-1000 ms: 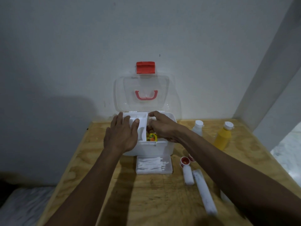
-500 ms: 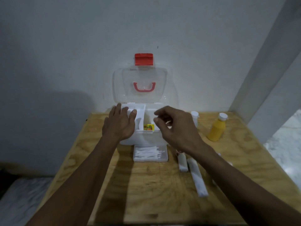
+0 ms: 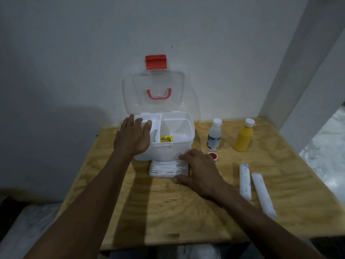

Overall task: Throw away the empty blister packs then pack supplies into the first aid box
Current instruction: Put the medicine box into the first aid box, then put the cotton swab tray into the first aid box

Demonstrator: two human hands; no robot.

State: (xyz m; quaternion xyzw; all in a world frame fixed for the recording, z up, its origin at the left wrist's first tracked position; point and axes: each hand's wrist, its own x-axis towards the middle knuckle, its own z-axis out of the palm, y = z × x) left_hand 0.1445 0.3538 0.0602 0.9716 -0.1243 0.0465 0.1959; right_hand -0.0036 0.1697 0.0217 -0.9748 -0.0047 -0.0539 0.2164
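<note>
Box at far middle of table: now holds packet in right compartment, braced by flat left hand on left rim, with right hand withdrawn and grasping case just nearer, likely next in.

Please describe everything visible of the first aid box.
The first aid box is white, slightly translucent plastic, standing at the back of the wooden table by the wall. Its clear lid stands open upright, carrying a red latch and a pink-red handle. Dividers split the inside; a small yellow packet lies in the large right compartment. The left hand rests on its left rim. A clear swab case lies close in front.
</note>
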